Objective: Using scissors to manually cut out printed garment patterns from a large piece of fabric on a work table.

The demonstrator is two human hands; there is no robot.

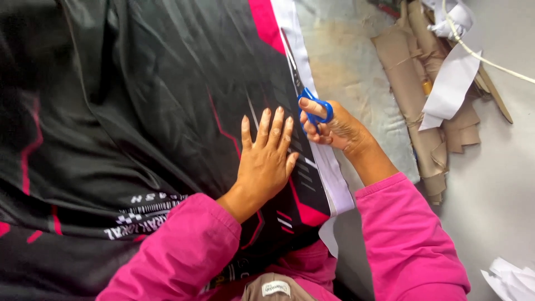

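I see my left hand (266, 159) lying flat, fingers spread, pressing on the black and pink printed fabric (145, 111). Just beside it, my right hand (334, 129) is curled through the blue handles of the scissors (310, 103), blades at the fabric's white border (312, 100). Brown paper rolls (415, 95) lie near the table's (496, 184) right edge, with white paper scraps (452, 83).

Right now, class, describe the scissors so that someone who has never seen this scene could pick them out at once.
Start from the big black fabric with pink stripes that covers the table. Follow its white edge strip up to where the right hand works beside the flat left hand. The scissors are in that right hand, and their bright blue handle loops are the only blue thing there.
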